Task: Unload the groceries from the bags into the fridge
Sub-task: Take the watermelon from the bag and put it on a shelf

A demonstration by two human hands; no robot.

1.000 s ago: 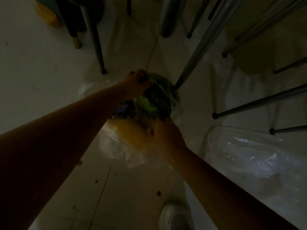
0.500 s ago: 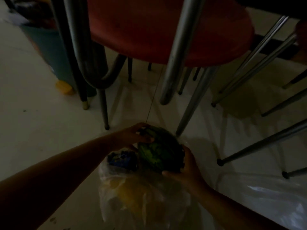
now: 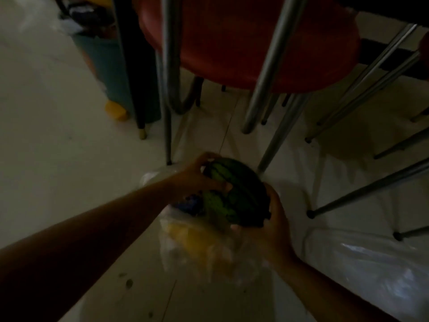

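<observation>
Head view looked down on a pale tiled floor [image 3: 51, 173] in dim light, with a red-seated stool [image 3: 243, 43] on slanting metal legs filling the upper middle. A teal bin [image 3: 109, 73] stood at the upper left behind a dark table leg, and a small yellow object [image 3: 116, 111] lay at its foot. At the lower right a clear plastic bag [image 3: 362, 261] lay flat on the floor. Another clear plastic bag, the grocery bag [image 3: 209, 259], sat at centre, with something yellow showing through its side and something blue [image 3: 190, 203] at its mouth. A striped green watermelon [image 3: 234, 194] was held above the mouth of that bag, close to one stool leg. The left hand [image 3: 197, 175] was clamped over the melon's upper left side, thumb and fingers spread across the rind. The right hand [image 3: 271, 221] cupped the melon from below and to the right, fingers curled around its dark edge. Both forearms reached in from the bottom corners. Whether the melon touched the bag's contents could not be told.
</observation>
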